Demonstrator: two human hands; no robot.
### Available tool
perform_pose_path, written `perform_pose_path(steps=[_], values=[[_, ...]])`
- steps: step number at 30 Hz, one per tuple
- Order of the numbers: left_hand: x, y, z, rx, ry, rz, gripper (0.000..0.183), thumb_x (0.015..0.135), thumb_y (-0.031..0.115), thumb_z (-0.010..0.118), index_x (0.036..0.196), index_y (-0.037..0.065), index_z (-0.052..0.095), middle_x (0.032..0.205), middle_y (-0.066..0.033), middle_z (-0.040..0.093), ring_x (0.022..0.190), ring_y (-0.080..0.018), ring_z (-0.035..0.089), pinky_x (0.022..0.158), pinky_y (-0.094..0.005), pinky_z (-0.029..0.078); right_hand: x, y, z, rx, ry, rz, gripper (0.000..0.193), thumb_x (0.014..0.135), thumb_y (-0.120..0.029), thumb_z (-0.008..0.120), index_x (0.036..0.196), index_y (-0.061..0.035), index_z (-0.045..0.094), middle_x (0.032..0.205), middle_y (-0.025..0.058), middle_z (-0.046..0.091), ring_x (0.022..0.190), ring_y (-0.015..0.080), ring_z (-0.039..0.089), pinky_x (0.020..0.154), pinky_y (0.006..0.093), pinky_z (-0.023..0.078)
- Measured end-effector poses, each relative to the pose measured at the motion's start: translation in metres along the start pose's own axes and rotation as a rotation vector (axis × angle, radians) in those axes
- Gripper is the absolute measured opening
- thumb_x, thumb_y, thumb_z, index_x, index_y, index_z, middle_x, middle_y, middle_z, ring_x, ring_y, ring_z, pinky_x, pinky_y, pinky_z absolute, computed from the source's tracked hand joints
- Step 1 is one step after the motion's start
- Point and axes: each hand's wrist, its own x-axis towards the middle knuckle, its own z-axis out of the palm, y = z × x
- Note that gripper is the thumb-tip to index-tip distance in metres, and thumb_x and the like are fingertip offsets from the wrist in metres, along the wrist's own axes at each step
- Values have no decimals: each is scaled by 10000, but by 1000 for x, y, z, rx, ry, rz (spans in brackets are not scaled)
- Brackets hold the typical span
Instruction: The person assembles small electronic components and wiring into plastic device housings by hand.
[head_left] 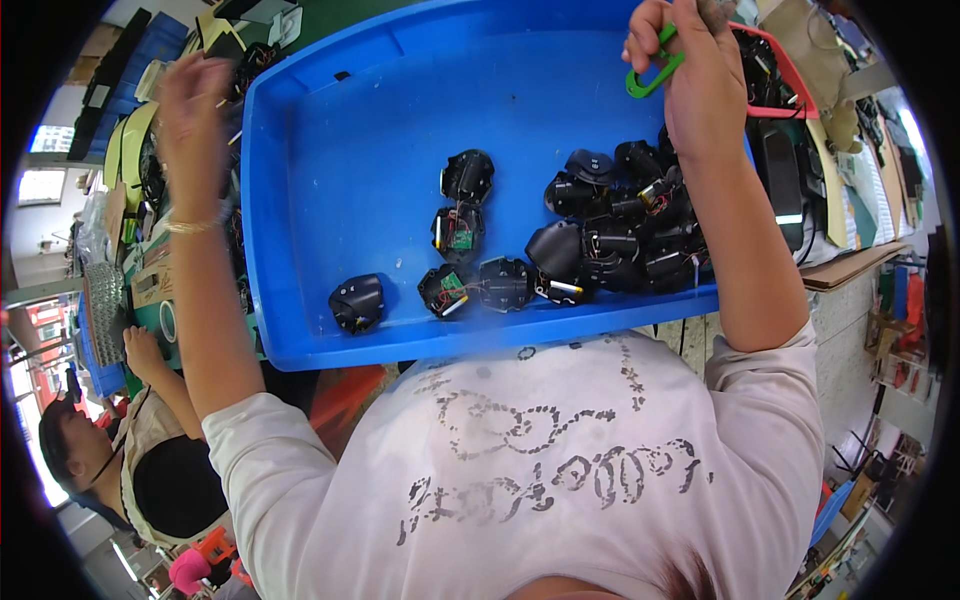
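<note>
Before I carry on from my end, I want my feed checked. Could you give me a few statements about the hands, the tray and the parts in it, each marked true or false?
1. The right hand holds a green-handled tool. True.
2. The large tray is red. False: it is blue.
3. Most of the black parts lie toward the tray's right end. True.
4. The left hand is gripping a black part inside the tray. False: it is raised beyond the tray's left wall, blurred.
5. A green circuit board shows in one of the parts. True.
</note>
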Motion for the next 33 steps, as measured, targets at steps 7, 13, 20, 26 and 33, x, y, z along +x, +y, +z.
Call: perform_pose_path(steps=[7, 13, 20, 26, 33], values=[[-85, 97, 105, 153, -927, 25, 452, 802, 185, 680, 1201, 74, 500, 1112, -95, 555, 985, -218, 551, 839, -309, 457, -9, 12, 7, 65, -148, 155, 279, 994, -275, 393, 936, -32, 517, 626, -17, 431, 516, 52, 394, 471, 183, 329], [-106, 67, 124, 16, -1087, -106, 565, 760, 192, 736, 1233, 57, 457, 1036, -114, 530, 867, -177, 536, 757, -297, 464, -15, 16, 14, 74, -198, 240, 240, 981, -249, 437, 904, -48, 544, 621, -35, 418, 523, 36, 367, 466, 172, 292], [-107, 98, 97, 220, -1115, -448, 476, 733, 207, 755, 1082, 6, 502, 835, -72, 534, 703, -138, 498, 617, -283, 431, -21, 7, 17, 113, -266, 221, 229, 973, -236, 455, 893, -45, 555, 614, -42, 412, 532, 31, 356, 468, 170, 271], [-122, 94, 93, 174, -1131, -469, 290, 766, 162, 711, 907, -1, 518, 736, -40, 504, 668, -119, 459, 612, -272, 415, -26, 11, 22, 28, -321, 267, 201, 968, -200, 456, 887, -47, 558, 622, -47, 411, 549, 29, 354, 482, 177, 272], [-135, 74, 97, -79, -819, -387, 163, 824, 20, 573, 946, 22, 465, 842, -40, 547, 718, -95, 530, 637, -238, 440, -37, 40, 20, -432, -544, -16, 257, 938, -216, 469, 989, 12, 575, 755, 36, 519, 730, 117, 504, 687, 271, 421]])
